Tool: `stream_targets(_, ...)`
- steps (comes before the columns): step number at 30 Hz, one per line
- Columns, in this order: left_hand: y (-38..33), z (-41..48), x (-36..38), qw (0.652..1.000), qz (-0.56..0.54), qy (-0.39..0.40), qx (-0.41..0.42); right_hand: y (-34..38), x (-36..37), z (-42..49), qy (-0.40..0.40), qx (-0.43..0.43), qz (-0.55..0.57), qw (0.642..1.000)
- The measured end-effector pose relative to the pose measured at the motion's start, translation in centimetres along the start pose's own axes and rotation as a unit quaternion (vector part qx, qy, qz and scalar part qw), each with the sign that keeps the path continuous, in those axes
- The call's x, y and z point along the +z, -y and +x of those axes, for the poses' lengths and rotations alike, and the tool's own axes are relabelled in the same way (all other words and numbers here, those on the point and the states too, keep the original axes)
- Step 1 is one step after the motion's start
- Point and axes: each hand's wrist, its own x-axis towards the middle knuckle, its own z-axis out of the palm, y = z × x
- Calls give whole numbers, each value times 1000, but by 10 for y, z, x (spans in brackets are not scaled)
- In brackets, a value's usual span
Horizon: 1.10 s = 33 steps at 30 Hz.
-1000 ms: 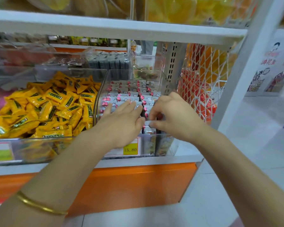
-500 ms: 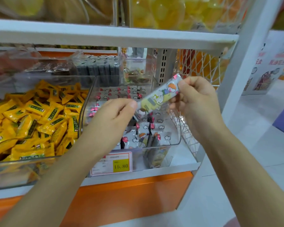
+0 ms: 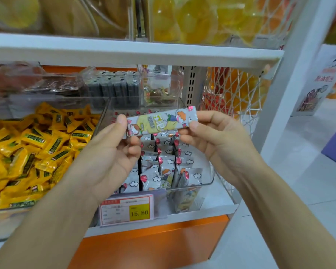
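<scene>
Between the two hands, level and just above the clear bin [image 3: 209, 177], was the snack packet [image 3: 161, 122]. The left hand [image 3: 109, 158] pinched one end between thumb and forefinger, and the right hand [image 3: 217, 144] pinched the other end the same way, so the hands stood apart. Both grips looked light and sat near the crimped ends. I judged that a loosened thumb could drop the packet among the like packets below, and a hard tug could tear the seal. Its cartoon wrapper bore large lettering I could not read. Below the left hand, a price tag [image 3: 126, 210] read 15.80. Yellow sweets [image 3: 35, 144] lay heaped to that hand's left.
</scene>
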Motion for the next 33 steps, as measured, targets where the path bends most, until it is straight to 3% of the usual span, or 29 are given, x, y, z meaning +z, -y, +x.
stream_targets(5,4,-1,1,1000,7,-3,11,-4,-2,0,-32,-22,12,999)
stream_targets(11,5,-1,1,992,86,92,21,-4,-8,1,-97,-46,34,994)
stream_targets(17,4,-2,-3,978,149,134,51,-4,-12,3,-93,-35,37,994)
stream_targets(25,5,0,-10,981,161,88,68,-4,-9,3,-46,-37,45,997)
stream_targets(30,5,0,-8,988,116,69,68,-3,-8,1,-56,-49,-29,997)
stream_targets(33,5,-4,-6,966,208,73,136,-3,-5,-1,-50,-56,-57,996)
